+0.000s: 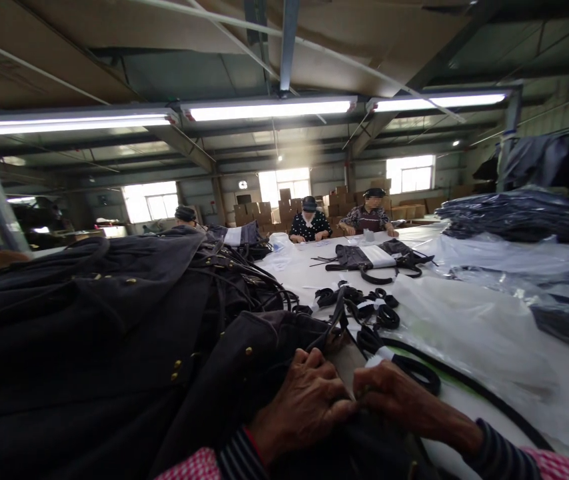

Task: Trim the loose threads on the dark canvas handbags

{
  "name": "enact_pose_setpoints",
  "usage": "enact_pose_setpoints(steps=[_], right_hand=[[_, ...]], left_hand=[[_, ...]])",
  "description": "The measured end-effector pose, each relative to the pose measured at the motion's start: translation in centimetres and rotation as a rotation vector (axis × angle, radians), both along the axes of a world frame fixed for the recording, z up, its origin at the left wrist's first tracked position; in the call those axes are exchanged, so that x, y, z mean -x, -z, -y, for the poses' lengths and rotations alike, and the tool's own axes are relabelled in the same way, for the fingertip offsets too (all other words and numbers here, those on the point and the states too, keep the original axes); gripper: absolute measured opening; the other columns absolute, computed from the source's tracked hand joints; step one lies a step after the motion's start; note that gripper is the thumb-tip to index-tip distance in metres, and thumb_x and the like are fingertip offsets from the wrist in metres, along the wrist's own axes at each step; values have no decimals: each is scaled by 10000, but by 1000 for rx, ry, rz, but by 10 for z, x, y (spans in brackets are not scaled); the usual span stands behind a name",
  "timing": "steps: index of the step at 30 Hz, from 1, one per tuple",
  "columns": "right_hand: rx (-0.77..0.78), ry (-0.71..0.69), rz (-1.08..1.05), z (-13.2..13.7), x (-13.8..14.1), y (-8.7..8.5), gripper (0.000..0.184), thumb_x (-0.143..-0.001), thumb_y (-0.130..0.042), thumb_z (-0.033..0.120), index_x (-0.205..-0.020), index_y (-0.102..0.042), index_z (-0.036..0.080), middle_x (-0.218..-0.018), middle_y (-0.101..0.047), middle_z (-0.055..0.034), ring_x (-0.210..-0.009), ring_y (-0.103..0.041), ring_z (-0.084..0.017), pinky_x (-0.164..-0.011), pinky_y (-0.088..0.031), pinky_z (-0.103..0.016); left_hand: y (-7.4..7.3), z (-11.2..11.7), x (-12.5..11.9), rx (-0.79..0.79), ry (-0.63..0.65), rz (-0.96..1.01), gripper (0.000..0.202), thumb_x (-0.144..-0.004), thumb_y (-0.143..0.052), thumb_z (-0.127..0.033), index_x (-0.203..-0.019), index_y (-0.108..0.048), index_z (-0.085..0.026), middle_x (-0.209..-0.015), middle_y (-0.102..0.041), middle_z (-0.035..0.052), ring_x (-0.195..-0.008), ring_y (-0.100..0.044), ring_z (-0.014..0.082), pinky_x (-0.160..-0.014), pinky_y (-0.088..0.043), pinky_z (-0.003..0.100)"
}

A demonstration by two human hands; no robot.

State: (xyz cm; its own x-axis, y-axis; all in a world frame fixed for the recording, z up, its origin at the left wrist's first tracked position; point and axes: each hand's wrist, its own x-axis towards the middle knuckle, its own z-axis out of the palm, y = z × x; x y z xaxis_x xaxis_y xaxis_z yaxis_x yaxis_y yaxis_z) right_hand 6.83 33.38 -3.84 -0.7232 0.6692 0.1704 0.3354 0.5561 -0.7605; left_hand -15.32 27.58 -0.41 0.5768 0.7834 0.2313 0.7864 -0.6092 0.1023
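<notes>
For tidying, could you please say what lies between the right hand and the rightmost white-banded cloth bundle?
Coiled black straps, as the head view shows.

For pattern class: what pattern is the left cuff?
Left cuff: pale stripes on dark, head view.

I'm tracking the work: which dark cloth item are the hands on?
The dark cloth item right of the heaped pile: left hand and right hand are on it; neither touches that pile or the banded bundles.
</notes>
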Motion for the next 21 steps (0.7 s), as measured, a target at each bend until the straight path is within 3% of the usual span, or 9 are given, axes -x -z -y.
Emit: enact_pose_setpoints(steps=[4,7,10,13,17,21], right_hand=[[37,-12,-14,0,-1,-2,174,-879,-549,276,-730,-551,188,-621,-452,48,-606,-440,-119,-567,-330,-231],[13,46,-62,-1,-1,-2,215,-921,-486,325,-758,-526,192,-737,-528,8,-719,-493,-149,-660,-389,-256],[167,109,-126,-4,0,-4,159,-930,-412,296,-905,-533,196,-707,-540,18,-642,-484,-145,-616,-389,-262],[268,151,-162,-8,7,-8,153,-884,-458,274,-989,-534,192,-711,-546,32,-601,-452,-134,-567,-358,-252],[151,101,-194,-15,22,-15,88,-781,-550,258,-817,-543,179,-745,-512,27,-679,-439,-131,-612,-354,-249],[214,32,-164,-25,32,-17,77,-656,-558,198,-637,-491,165,-617,-417,53,-601,-351,-98,-534,-266,-230]], left_hand=[[-1,2,-2,-42,27,-10,298,-1033,-484,-496,-1014,-660,-256,-1009,-660,-20,-1056,-492,191,-927,-288,382],[-2,1,-5,-69,49,-40,276,-1053,-449,-456,-1022,-625,-245,-1006,-649,-17,-1090,-476,207,-960,-285,403],[-9,0,-7,-55,50,-55,316,-1061,-424,-451,-947,-615,-226,-956,-651,-14,-1096,-473,222,-988,-277,436],[-21,1,-7,-7,59,-54,395,-1019,-457,-562,-940,-633,-218,-983,-668,2,-1103,-483,242,-1010,-287,456],[-30,8,-4,49,56,-44,495,-949,-480,-680,-1037,-664,-229,-1085,-689,22,-1163,-514,278,-1077,-294,503],[-25,13,5,61,52,-3,632,-904,-457,-759,-1266,-620,-267,-1287,-658,53,-1357,-449,370,-1150,-255,605]])
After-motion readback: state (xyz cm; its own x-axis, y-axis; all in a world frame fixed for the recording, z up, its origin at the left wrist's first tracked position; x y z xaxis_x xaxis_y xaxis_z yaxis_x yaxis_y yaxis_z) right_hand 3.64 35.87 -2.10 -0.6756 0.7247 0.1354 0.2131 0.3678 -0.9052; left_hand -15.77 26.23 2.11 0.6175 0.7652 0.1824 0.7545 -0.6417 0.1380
